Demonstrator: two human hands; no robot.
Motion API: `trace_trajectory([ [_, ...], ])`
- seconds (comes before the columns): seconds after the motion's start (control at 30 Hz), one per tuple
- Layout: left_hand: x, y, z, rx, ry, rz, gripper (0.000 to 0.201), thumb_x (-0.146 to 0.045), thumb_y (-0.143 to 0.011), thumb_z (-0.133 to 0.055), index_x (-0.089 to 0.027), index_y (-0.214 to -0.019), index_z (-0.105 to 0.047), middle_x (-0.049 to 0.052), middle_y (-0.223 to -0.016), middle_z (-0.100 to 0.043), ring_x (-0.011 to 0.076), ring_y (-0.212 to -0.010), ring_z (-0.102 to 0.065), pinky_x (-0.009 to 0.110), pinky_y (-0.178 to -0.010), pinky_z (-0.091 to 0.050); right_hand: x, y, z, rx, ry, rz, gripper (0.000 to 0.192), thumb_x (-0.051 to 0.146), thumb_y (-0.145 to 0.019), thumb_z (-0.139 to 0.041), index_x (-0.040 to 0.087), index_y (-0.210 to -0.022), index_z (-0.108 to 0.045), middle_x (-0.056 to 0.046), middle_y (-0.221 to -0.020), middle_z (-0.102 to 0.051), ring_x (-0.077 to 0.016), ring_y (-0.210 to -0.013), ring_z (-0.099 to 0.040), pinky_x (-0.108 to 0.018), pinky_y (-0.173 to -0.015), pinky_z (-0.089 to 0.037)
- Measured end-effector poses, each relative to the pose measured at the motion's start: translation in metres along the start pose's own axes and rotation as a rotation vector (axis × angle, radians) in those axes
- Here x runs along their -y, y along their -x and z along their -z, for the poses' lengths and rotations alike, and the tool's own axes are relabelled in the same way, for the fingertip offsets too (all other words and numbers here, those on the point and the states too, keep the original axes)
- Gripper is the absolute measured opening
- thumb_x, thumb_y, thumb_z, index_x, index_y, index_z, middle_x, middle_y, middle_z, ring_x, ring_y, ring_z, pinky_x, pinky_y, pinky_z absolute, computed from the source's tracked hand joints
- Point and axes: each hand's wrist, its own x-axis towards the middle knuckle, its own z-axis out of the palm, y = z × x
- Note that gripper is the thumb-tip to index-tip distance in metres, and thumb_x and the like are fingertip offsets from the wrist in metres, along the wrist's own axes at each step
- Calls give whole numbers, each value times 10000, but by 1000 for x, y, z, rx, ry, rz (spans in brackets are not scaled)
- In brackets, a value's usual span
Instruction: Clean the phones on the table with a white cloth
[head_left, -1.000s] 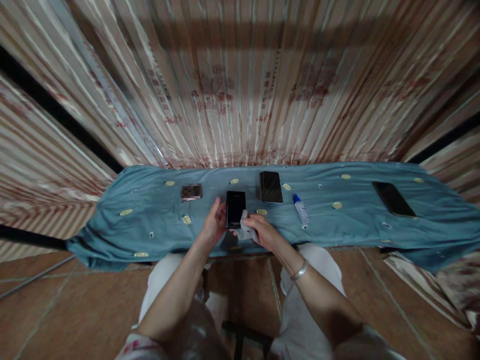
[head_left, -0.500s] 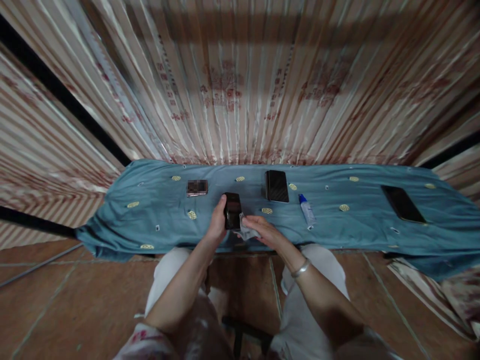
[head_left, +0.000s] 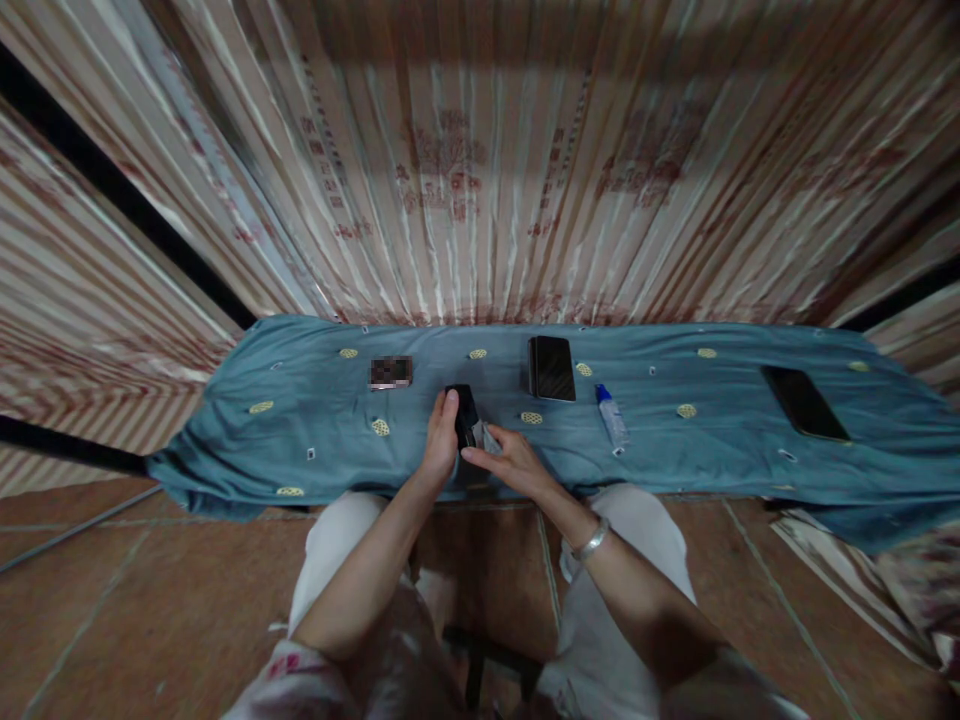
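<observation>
Over brown tiles, at the near edge of a blue cloth, gripping a tilted black device in the curled left hand; pinching a grey wipe against it in the right hand. Strewn beyond with a blue-capped bottle right of middle and a thick black slab toward the far edge. Backed by striped curtain.

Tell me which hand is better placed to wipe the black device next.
The right hand, most likely: it has the pale cloth at the near end of the black device. The left hand grips the device's left side, so seems better suited to steadying it.
</observation>
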Motion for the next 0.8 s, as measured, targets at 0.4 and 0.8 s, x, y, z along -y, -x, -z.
trace_trajectory([
  [0.4, -4, 1, 2, -48, -151, -71, 463, -588, -843, -480, -159, -925, -635, 110, -1031, -653, 261, -1093, -552, 363, -993, -381, 6, 6, 8, -66, 99, 13, 349, 513, -765, -592, 198, -636, -516, 55, -567, -489, -115, -576, -447, -232, -541, -276],
  [0.8, -1, 4, 10, 152, -51, 111, 533, -730, -685, -578, -199, -707, -602, 23, -553, -589, 155, -473, -533, 287, -469, -427, -11, -1, 40, -255, -42, -32, 373, 546, -781, -543, 191, -679, -599, 19, -599, -522, -145, -593, -463, -277, -568, -341],
])
